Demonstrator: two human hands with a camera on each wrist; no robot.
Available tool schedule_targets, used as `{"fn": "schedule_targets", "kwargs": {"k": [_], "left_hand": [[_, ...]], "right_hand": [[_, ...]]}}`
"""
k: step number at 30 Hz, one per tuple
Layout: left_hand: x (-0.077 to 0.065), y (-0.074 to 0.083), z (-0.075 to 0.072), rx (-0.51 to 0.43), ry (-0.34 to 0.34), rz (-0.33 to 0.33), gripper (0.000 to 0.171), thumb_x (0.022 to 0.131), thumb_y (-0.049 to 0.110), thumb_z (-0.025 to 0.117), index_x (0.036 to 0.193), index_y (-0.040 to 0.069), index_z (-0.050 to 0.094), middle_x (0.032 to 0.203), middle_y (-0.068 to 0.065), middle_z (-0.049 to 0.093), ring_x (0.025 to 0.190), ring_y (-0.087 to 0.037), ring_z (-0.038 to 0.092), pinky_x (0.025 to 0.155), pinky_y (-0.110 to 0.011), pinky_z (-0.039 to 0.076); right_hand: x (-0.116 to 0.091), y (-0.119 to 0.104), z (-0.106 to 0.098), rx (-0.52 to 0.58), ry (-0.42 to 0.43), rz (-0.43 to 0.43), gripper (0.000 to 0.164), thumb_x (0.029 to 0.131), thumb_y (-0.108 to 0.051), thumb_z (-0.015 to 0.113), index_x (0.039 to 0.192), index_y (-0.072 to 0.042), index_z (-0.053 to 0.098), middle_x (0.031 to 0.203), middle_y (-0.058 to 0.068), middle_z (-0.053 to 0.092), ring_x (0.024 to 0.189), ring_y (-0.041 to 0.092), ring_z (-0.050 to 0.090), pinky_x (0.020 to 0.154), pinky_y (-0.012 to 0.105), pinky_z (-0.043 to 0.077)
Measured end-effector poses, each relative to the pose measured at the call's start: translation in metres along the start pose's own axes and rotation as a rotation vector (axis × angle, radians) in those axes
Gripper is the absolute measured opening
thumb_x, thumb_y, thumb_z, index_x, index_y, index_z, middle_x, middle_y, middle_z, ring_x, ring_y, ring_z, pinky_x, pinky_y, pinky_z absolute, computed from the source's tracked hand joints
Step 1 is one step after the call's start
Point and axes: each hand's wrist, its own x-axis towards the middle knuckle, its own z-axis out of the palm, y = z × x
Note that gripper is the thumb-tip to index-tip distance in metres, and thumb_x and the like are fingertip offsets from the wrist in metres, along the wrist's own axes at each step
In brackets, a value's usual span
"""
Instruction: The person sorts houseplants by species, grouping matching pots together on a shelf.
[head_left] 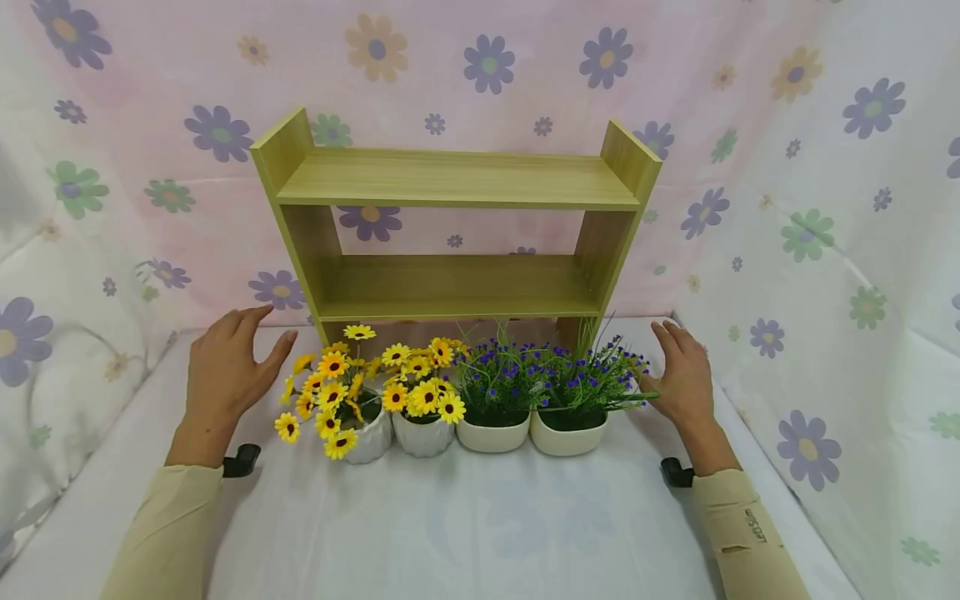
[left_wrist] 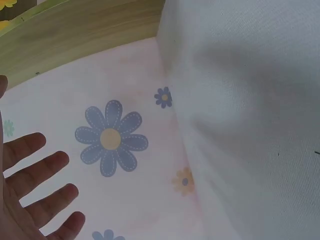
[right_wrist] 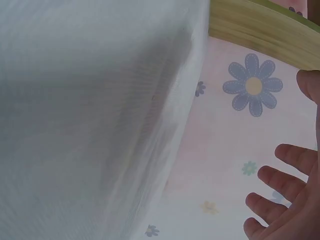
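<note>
Four-square in a row on the table stand two ribbed white pots of yellow daisies, the left one and its neighbour. Beside them are two cream pots of purple flowers, one inner and one outer. My left hand is held left of the yellow flowers, fingers spread and holding nothing. To the right of the outer purple plant is my right hand, also holding nothing; whether its thumb touches the leaves I cannot tell. Both wrist views show loosely extended fingers.
A two-tier wooden shelf stands right behind the pots, its boards bare. Flower-printed cloth hangs at the back and both sides. A white cloth covers the table. Black wrist mounts stick out inward from the sleeves.
</note>
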Motion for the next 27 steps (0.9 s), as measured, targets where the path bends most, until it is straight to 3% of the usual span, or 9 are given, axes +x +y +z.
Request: {"fn": "schedule_targets", "kwargs": {"k": [6,13,19,27], "left_hand": [[0.001,0.005,-0.002,-0.024,0.010,0.009,0.058,0.101,0.039,0.069,0.143,0.001,0.060,0.137,-0.030,0.062,0.124,-0.053,0.057,0.106,-0.071,0.045],[0.000,0.007,-0.002,-0.118,-0.071,-0.067,0.053,0.108,0.040,0.059,0.144,0.001,0.059,0.141,-0.028,0.060,0.129,-0.053,0.054,0.106,-0.073,0.043],[0.003,0.013,-0.005,-0.193,-0.066,-0.051,0.053,0.110,0.042,0.056,0.146,0.003,0.058,0.138,-0.024,0.062,0.126,-0.048,0.057,0.101,-0.070,0.047],[0.009,0.027,-0.009,-0.260,-0.044,-0.012,0.055,0.108,0.043,0.060,0.146,0.004,0.057,0.137,-0.022,0.065,0.125,-0.045,0.060,0.100,-0.068,0.049]], "right_hand": [[0.000,-0.003,-0.002,0.014,0.004,-0.006,0.078,0.075,-0.002,0.080,0.148,0.005,0.054,0.153,0.029,0.050,0.141,0.053,0.045,0.117,0.071,0.034],[0.000,-0.008,-0.001,0.016,0.000,-0.015,0.067,0.078,-0.003,0.081,0.140,0.007,0.059,0.146,0.029,0.055,0.133,0.052,0.051,0.114,0.067,0.040],[-0.001,-0.015,-0.002,0.034,-0.008,-0.021,0.061,0.077,0.000,0.085,0.133,0.008,0.063,0.137,0.028,0.056,0.124,0.051,0.055,0.106,0.066,0.046],[0.000,-0.022,-0.004,0.048,-0.018,-0.066,0.067,0.069,0.006,0.084,0.133,0.008,0.062,0.136,0.028,0.057,0.122,0.051,0.056,0.104,0.065,0.047]]}}
